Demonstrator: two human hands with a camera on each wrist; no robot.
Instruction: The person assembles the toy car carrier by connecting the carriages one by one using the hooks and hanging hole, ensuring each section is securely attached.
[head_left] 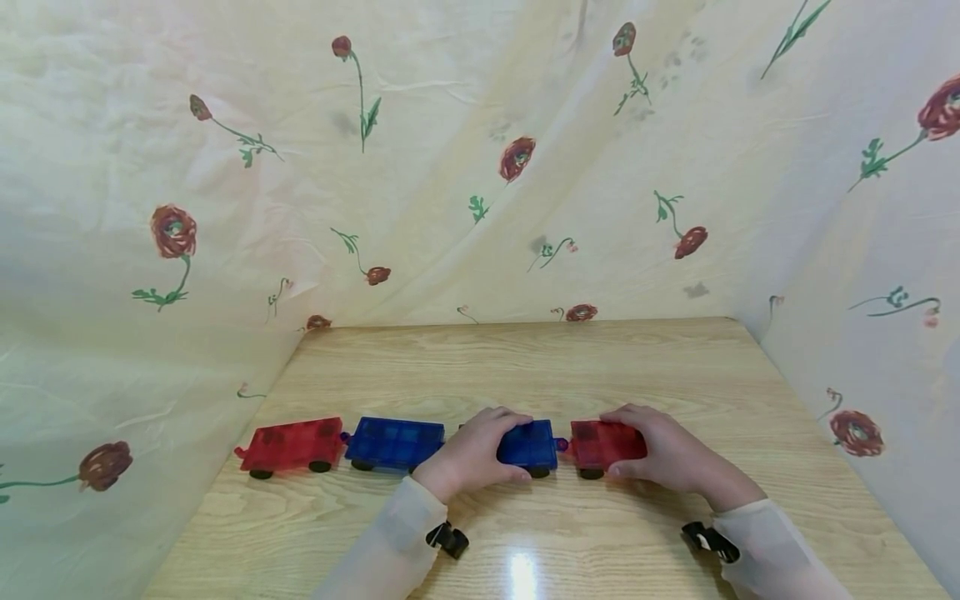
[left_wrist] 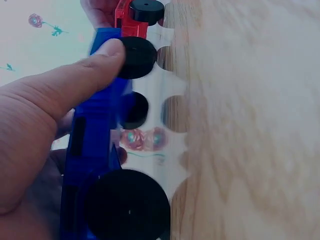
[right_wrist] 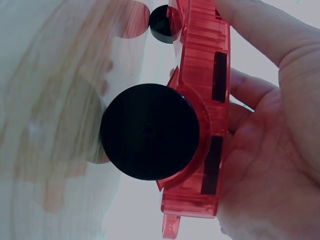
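Observation:
My left hand [head_left: 472, 457] grips a blue toy train wagon [head_left: 528, 444] by its sides, thumb along the near edge. In the left wrist view the thumb presses by one of the black wheels [left_wrist: 137, 57]. To the right, my right hand [head_left: 670, 450] holds a red toy wagon [head_left: 596, 442], its thumb on the near side and its fingers over the far side. The right wrist view shows this wagon's translucent red body [right_wrist: 192, 185] and large black wheel [right_wrist: 150, 131]. The facing couplings [head_left: 561, 444] of the two held wagons meet end to end.
Left of my left hand stand another blue wagon [head_left: 397, 442] and another red wagon [head_left: 292, 446], lined up in one row with a coupling between them. All are on a wooden tabletop [head_left: 517, 367]. Flower-patterned cloth [head_left: 435, 192] hangs behind and at both sides.

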